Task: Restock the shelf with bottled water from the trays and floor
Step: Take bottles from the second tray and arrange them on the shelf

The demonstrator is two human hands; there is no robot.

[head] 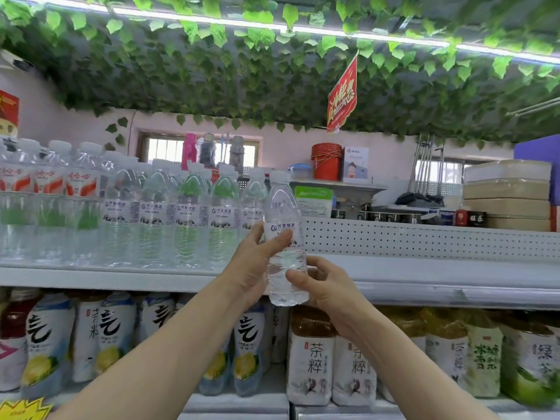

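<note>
Clear bottle in curled fingers of left hand and right hand, open shelf rightward.

Noted bare shelf right of the water bottle row; found left stretch packed with bottles, perforated back panel closing the rear.
</note>
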